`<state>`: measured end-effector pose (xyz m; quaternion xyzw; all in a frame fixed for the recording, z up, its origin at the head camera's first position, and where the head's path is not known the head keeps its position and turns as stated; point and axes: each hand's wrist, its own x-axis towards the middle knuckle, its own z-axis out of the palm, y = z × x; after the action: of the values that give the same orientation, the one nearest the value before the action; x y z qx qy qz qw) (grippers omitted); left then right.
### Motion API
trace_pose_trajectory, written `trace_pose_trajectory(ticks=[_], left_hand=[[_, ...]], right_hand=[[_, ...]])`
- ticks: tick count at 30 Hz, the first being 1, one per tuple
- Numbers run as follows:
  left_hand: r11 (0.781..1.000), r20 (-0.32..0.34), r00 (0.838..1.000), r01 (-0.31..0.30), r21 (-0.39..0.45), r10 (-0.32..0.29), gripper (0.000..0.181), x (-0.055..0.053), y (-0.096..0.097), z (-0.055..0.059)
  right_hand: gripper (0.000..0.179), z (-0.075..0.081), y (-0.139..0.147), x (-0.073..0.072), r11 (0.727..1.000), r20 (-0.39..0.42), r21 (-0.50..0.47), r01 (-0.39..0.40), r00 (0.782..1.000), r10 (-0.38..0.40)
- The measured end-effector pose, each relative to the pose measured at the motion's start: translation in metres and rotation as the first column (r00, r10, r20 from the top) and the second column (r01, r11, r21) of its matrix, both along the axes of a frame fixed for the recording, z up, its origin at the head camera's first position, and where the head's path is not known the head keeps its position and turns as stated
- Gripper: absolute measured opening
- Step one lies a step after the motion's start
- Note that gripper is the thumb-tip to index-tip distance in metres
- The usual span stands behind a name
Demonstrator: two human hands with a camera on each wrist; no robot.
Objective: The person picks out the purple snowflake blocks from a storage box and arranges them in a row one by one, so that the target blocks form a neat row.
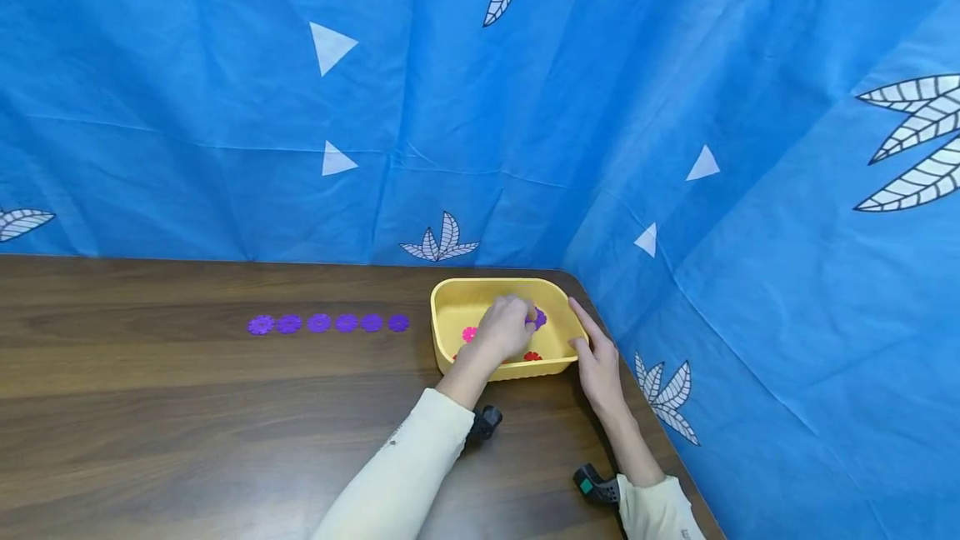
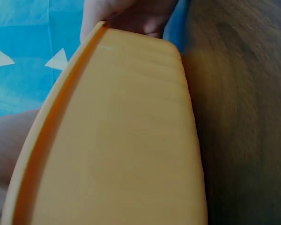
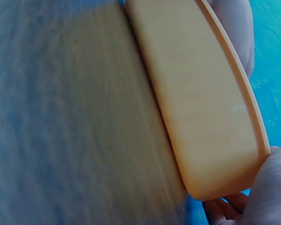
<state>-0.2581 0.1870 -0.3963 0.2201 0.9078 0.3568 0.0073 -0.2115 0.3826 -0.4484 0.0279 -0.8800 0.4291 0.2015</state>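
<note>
A yellow plastic basket [image 1: 491, 369] stands near the table's right corner. My left hand [image 1: 506, 327] reaches over its near rim with bent fingers, right beside a purple snowflake disc [image 1: 540, 319]; whether the fingertips pinch it is hidden. A pink disc [image 1: 469, 333] and a red disc [image 1: 532, 356] lie in the basket too. My right hand [image 1: 600, 361] grips the basket's right end, thumb and fingers around the rim. In the right wrist view, that hand [image 3: 274, 187] holds the basket's corner, with fingertips below it.
Left of the basket, several purple discs [image 1: 318, 323] lie in a row on the brown wooden table [image 1: 187, 415]. A blue curtain [image 1: 262, 107] hangs behind the table, and more curtain runs along its right edge. Each wrist wears a black camera [image 1: 596, 486].
</note>
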Motion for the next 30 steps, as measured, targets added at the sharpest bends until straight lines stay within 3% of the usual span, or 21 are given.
trace_pose_trajectory(ticks=[3,5,8,14,20,30], left_hand=[[0.983,0.011,0.997,0.083,-0.162,-0.083,0.02,0.0009,0.0017,-0.0024],[0.975,0.01,0.996,0.093,-0.203,-0.093,0.018,0.0011,0.0019,-0.0029],[0.982,0.018,0.998,0.067,-0.175,-0.065,0.014,0.0009,0.0015,-0.0044],[0.99,-0.015,1.0,0.008,-0.138,-0.01,0.042,-0.0011,0.0026,-0.0059],[0.981,-0.048,0.997,-0.061,-0.185,0.053,0.011,0.0002,0.0039,-0.0048],[0.983,0.036,0.991,-0.122,-0.135,0.128,0.018,0.0009,-0.0024,-0.0006]], right_hand=[[0.057,0.001,0.0009,-0.0004,1.0,-0.008,-0.008,-0.003,1.0,0.003],[0.057,0.0018,0.001,-0.0009,1.0,-0.011,-0.011,-0.008,1.0,0.008],[0.057,0.0025,0.0001,-0.0001,1.0,-0.006,-0.016,-0.01,1.0,0.01],[0.058,0.0034,-0.0021,0.0024,1.0,0.012,-0.027,-0.003,1.0,0.003],[0.06,0.0014,0.0005,0.0017,1.0,0.015,-0.008,0.001,1.0,-0.001],[0.06,0.0012,0.0004,0.003,1.0,0.01,-0.009,-0.001,1.0,0.002]])
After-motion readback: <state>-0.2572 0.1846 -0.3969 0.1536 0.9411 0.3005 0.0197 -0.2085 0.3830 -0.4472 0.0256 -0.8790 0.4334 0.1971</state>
